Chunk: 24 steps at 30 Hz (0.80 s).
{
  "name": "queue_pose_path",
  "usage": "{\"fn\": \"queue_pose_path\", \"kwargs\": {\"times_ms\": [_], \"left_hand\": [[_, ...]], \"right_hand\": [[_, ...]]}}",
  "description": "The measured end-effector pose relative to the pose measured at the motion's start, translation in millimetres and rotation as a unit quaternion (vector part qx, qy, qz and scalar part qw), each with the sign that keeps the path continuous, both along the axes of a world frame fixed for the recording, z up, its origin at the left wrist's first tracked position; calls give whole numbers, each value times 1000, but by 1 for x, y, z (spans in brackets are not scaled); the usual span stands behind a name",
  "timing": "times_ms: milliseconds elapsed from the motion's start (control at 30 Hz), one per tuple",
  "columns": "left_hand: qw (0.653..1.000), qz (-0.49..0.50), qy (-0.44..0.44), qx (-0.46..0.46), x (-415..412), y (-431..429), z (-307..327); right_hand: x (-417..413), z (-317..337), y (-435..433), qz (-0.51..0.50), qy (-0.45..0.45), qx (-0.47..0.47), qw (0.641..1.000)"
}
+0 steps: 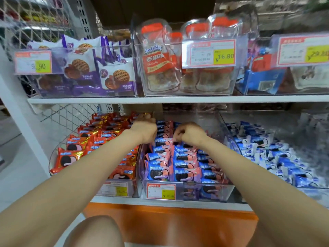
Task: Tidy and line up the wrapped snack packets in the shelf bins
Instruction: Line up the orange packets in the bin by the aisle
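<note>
Here, curled right fingers (175,134) on packets (183,154).

Left hand (144,130): grip hidden, blurred.

Two hands show: the left hand (144,129) and the right hand (188,132). There are three clear lower bins (213,192). Red packets (78,145) lie left of the fingers (177,135), pink-and-blue packets (160,163) beneath them, and blue-and-white packets (284,157) to their right, each heap too many to count. Three upper bins (195,91) stand above the fingers. Five price tags show: three upper tags (209,53) and two lower tags (161,191).
</note>
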State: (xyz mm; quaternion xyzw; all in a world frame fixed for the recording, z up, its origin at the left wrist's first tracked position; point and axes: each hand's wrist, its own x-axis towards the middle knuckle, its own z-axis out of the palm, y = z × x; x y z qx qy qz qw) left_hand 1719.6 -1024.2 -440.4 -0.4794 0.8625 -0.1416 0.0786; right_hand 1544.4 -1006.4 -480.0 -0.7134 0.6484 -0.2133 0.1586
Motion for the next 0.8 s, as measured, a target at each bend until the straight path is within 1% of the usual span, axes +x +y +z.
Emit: {"fn": "queue_pose_path", "kwargs": {"times_ms": [33, 100, 200, 333, 433, 533, 600, 633, 667, 733, 800], "left_hand": [[1000, 5, -16, 27, -1, 4, 0], [998, 1, -42, 35, -1, 7, -3], [999, -6, -42, -3, -2, 8, -7], [998, 9, -56, -41, -4, 7, -9], [994, 12, -76, -78, -5, 3, -13], [994, 7, -81, -76, -4, 1, -14], [997, 1, -44, -68, 0, 7, -8], [997, -1, -7, -72, 3, 14, -5], [996, -5, 43, -84, 6, 22, -2], [981, -15, 158, -114, 16, 44, -3], [961, -35, 239, -139, 26, 69, -10]], "right_hand": [[3, 1, 3, 17, 11, 11, 1000], [9, 1, 6, 36, 60, 5, 998], [14, -2, 7, 32, 102, -16, 994], [14, -7, 4, 16, 117, -25, 993], [10, -9, 5, 11, 104, -22, 994], [2, -2, 8, 10, 31, -11, 999], [-10, 5, 11, -32, -39, -23, 998], [-19, 7, 12, -65, -51, -33, 996], [-28, 6, 14, -95, -37, -33, 994], [-41, 0, 22, -120, 7, 21, 993], [-42, -9, 29, -101, -6, 64, 993]]}}
